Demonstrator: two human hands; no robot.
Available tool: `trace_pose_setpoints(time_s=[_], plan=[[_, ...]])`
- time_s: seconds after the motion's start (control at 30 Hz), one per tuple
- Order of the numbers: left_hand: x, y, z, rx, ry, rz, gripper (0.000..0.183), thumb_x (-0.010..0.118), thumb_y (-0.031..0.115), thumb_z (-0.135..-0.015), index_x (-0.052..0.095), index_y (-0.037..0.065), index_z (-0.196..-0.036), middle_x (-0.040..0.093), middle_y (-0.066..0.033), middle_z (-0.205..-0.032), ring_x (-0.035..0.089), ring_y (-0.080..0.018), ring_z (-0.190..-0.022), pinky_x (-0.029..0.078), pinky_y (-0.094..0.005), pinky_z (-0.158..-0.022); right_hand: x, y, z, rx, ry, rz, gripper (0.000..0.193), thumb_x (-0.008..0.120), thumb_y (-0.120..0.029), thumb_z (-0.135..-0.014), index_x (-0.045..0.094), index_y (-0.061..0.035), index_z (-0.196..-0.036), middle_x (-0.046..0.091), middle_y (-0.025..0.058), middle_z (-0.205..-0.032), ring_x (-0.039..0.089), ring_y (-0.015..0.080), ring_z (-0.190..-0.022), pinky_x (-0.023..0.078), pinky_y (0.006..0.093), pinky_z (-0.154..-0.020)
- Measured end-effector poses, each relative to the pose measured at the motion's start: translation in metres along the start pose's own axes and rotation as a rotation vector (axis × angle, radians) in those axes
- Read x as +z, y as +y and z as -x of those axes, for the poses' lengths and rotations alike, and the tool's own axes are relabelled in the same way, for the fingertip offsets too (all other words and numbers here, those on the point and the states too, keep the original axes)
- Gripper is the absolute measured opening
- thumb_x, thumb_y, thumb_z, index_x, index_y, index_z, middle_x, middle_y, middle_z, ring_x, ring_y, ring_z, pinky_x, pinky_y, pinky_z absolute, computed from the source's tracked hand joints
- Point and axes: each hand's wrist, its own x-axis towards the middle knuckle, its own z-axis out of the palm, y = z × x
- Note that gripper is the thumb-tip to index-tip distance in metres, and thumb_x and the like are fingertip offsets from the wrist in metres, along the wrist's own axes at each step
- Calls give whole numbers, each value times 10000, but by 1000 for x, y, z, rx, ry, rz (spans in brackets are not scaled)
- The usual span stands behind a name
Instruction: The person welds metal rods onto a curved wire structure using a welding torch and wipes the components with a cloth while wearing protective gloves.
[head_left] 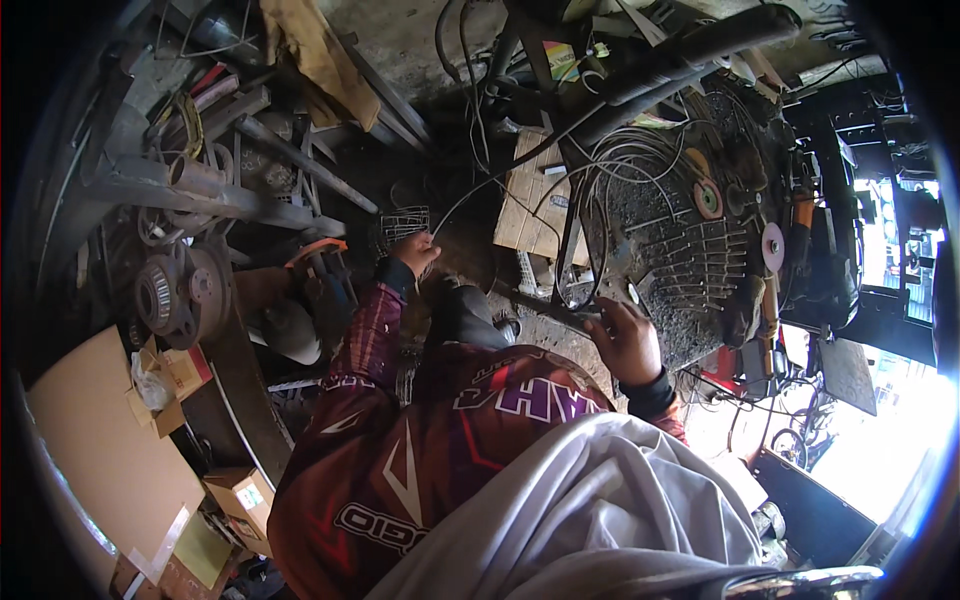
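My left hand (414, 252) is closed, its fingers curled together beside a small wire grid (405, 222). A thin pale wire (462, 200) rises from near these fingers toward the upper right. What the fingers grip is too small and dark to tell. On the right, my right hand (628, 342) is bent at the fingers, close to the lower end of a dark cable loop (580, 298) and a dark bar (540, 303). Whether it holds either one is hidden. Beyond them a brown cardboard piece (535, 195) lies under the cables.
A dark worktop (675, 215) at the right carries a row of metal rods (700, 262), coiled cable (640, 165) and grinding discs (708, 199). Steel tubes (310, 165) and a round bearing housing (165, 295) crowd the left. Cardboard (110, 430) stands at the lower left.
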Motion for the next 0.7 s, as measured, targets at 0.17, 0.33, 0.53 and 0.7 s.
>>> trace_pose_setpoints(time_s=[0.17,0.33,0.53,0.7], plan=[[-17,-38,-39,-109,30,69,504,760,289,-897,590,-44,-1235,705,-158,-1127,687,-244,-1041,531,-372,-940,4,-6,-8,146,-68,-8,315,739,-204,-875,677,-70,-1153,719,147,-876,728,316,-773,564,405,-669],[-44,-62,-98,-201,28,106,439,760,261,-904,608,-18,-1208,686,-108,-1101,647,-183,-959,517,-331,-811,21,-2,-21,280,36,-50,197,743,-139,-844,702,-42,-1011,675,149,-861,655,337,-791,511,412,-713],[-73,-41,-128,-275,1,65,444,759,271,-908,616,-35,-1195,698,-147,-1147,667,-218,-1063,532,-360,-922,32,-10,-16,521,72,-49,174,755,-143,-842,713,-64,-992,654,101,-804,634,254,-711,500,356,-653],[-82,-26,-140,-470,-40,181,373,750,247,-916,626,17,-1183,683,-70,-1056,643,-161,-945,529,-324,-819,43,1,-16,547,144,14,166,772,-130,-833,698,-47,-957,657,104,-804,638,230,-696,509,349,-663]])
